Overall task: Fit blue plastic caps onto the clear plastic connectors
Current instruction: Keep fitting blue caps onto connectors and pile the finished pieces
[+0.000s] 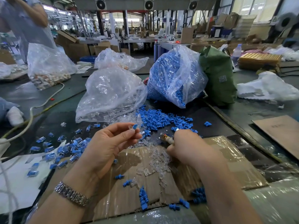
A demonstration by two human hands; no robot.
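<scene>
My left hand [111, 143] is raised over the cardboard and pinches a clear connector with a blue cap [134, 127] at its fingertips. My right hand [187, 146] is curled round a small tool with a metal tip [166, 137], down on the pile of clear connectors [155, 160]. Loose blue caps [158, 120] lie spread just beyond both hands. Assembled blue-and-clear pieces [64, 149] are scattered to the left. A few more blue caps [143, 198] lie near the cardboard's front edge.
A clear bag of connectors [110, 94] and a bag of blue caps [173, 78] stand behind the work area, with a green bag [218, 75] to their right. Taped cardboard [218, 159] covers the table. A white cable [30, 113] runs at left. Another person [24, 21] stands at far left.
</scene>
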